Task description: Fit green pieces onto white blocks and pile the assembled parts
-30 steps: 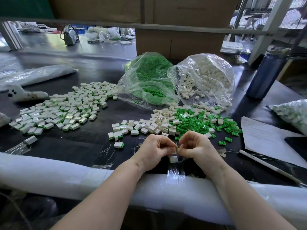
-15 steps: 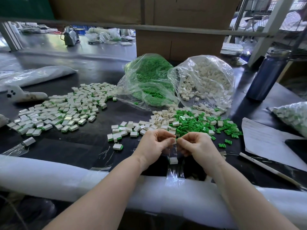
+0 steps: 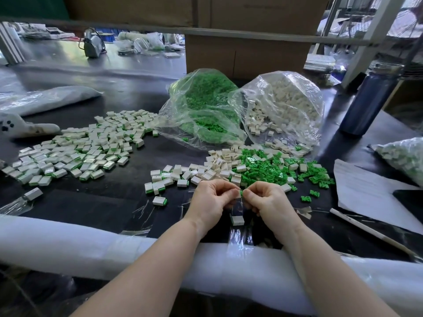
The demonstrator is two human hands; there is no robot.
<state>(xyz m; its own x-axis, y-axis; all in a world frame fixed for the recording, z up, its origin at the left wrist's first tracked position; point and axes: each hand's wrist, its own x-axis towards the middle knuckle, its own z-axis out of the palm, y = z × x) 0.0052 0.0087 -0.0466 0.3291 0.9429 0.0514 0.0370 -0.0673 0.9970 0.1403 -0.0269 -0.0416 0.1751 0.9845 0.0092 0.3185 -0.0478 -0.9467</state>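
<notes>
our left grip [image 3: 212, 197] and right grip [image 3: 263, 200] meet fingertip to fingertip, together pinching a green piece [image 3: 241, 192] just above the worktop [image 3: 119, 197]; loose white blocks [image 3: 206, 168] lie just beyond, the assembled pile [image 3: 75, 152] to the left.

Pinched piece [image 3: 241, 193] mostly hidden between fingers [image 3: 233, 191]; sealed bag [image 3: 405, 156] cut off rightward.

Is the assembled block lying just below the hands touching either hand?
Apart: the head view shows the assembled block on the table, dark gap below both hands.
</notes>
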